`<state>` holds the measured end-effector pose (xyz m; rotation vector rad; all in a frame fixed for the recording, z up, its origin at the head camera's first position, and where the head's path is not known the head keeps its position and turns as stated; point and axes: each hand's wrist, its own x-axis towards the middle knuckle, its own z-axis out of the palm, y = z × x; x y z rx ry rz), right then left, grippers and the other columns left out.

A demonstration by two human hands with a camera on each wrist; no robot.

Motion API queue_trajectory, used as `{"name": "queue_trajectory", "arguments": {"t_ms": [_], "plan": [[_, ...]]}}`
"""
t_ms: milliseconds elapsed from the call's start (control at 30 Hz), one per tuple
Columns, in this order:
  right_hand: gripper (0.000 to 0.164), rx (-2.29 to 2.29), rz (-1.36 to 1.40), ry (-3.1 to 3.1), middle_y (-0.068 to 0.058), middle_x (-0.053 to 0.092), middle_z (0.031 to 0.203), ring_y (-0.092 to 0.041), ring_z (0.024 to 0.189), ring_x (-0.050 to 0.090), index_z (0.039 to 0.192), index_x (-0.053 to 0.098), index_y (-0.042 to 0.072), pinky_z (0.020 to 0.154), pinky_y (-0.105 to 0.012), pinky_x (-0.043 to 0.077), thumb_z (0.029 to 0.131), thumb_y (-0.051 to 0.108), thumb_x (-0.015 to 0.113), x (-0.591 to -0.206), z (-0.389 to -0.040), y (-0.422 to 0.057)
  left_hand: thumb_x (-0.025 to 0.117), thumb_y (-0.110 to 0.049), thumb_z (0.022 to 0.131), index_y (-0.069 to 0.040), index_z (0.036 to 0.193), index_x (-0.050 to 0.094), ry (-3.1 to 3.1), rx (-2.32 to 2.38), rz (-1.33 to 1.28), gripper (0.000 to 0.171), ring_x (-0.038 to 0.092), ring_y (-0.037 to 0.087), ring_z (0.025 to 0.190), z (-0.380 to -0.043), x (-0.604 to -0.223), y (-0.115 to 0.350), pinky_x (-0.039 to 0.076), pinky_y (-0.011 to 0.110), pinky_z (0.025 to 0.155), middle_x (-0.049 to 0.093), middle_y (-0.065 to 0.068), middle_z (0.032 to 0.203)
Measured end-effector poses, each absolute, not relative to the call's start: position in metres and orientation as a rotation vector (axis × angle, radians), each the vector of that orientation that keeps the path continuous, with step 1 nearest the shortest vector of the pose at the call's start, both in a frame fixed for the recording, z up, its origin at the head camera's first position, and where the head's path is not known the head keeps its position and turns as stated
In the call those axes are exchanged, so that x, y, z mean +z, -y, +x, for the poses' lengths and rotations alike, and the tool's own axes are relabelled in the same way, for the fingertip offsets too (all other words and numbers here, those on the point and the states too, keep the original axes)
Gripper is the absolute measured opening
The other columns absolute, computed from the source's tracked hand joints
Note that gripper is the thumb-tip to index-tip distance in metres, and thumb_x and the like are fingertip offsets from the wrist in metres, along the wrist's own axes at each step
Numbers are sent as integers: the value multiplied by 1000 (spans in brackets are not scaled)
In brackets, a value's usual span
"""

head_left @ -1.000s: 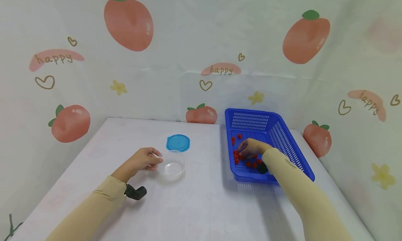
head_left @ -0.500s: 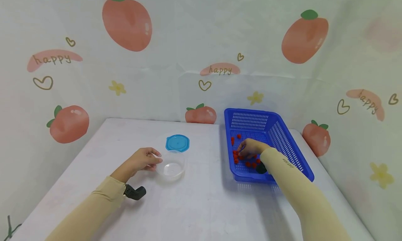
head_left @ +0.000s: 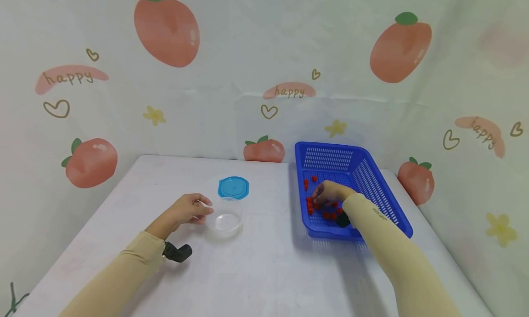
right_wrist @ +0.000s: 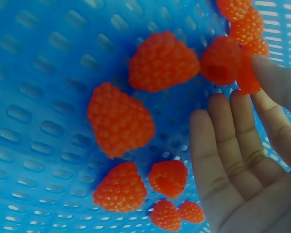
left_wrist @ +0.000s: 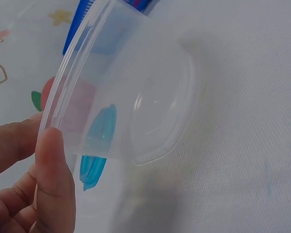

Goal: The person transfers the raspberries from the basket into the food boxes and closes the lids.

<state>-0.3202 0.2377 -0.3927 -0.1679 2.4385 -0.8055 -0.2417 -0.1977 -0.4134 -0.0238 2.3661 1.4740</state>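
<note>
My left hand (head_left: 189, 210) pinches the rim of a clear plastic bowl (head_left: 225, 221), thumb on one side and a finger on the other in the left wrist view. The bowl stands tilted there and nothing shows inside it. Down in the blue basket (head_left: 326, 229) is my right hand (head_left: 330, 194). Its thumb and index finger pinch a red raspberry (right_wrist: 248, 77), partly covered by the thumb, while the other fingers extend loosely. Around it lie several more raspberries (right_wrist: 120, 121), some bunched by the basket wall.
A blue lid (head_left: 233, 188) lies flat on the white table (head_left: 256, 271) just behind the bowl. Behind the table hangs a white backdrop (head_left: 231, 46) with printed fruit. A black wrist device (head_left: 177, 252) juts out below the left hand.
</note>
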Motion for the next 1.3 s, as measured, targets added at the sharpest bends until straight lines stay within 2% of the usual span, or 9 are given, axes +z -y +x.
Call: {"name": "queue_trajectory", "arguments": {"t_ms": [400, 733, 867, 967, 1067, 1200, 1300], "plan": [[21, -924, -207, -2460, -16, 66, 107, -25, 99, 64, 111, 62, -4, 92, -40, 54, 94, 8, 59, -382, -321, -241, 71, -19, 88, 2, 118, 54, -2376, 1461, -39, 40, 59, 12, 66, -244, -414, 199, 56, 24, 64, 59, 3, 76], [35, -1225, -245, -2428, -28, 53, 130, -43, 119, 54, 125, 52, -5, 105, -52, 42, 97, 15, 57, -360, -319, -253, 71, -19, 88, 1, 118, 54, -2393, 1439, -63, 40, 59, 13, 67, -244, -412, 197, 56, 23, 64, 59, 4, 77], [38, -1375, -255, -2412, -25, 51, 130, -35, 116, 56, 129, 48, -5, 107, -51, 40, 98, 15, 56, -349, -318, -256, 71, -19, 88, 1, 118, 54, -2395, 1434, -63, 40, 59, 13, 67, -243, -412, 196, 56, 23, 64, 59, 4, 77], [38, -1490, -290, -2371, -20, 52, 125, -21, 110, 58, 130, 46, -6, 105, -44, 44, 98, 14, 56, -341, -315, -255, 71, -18, 88, 2, 119, 53, -2390, 1437, -55, 41, 59, 13, 66, -242, -412, 196, 56, 23, 64, 59, 4, 77], [39, -1590, -323, -2324, -12, 54, 120, -13, 105, 60, 130, 45, -6, 101, -35, 48, 98, 14, 57, -333, -310, -253, 71, -17, 88, 3, 119, 53, -2375, 1456, -45, 41, 59, 13, 66, -242, -412, 196, 56, 23, 64, 59, 4, 76], [39, -1693, -374, -2272, -7, 54, 114, -11, 104, 61, 128, 45, -5, 95, -26, 51, 97, 15, 58, -324, -301, -247, 71, -17, 88, 3, 119, 53, -2365, 1469, -39, 41, 59, 13, 65, -244, -413, 197, 56, 23, 64, 60, 4, 77], [37, -1746, -401, -2254, -6, 54, 114, -12, 106, 61, 126, 46, -2, 95, -25, 51, 97, 15, 59, -317, -292, -238, 71, -17, 88, 3, 119, 53, -2369, 1464, -49, 41, 59, 12, 66, -245, -415, 196, 56, 23, 64, 60, 5, 77]]}}
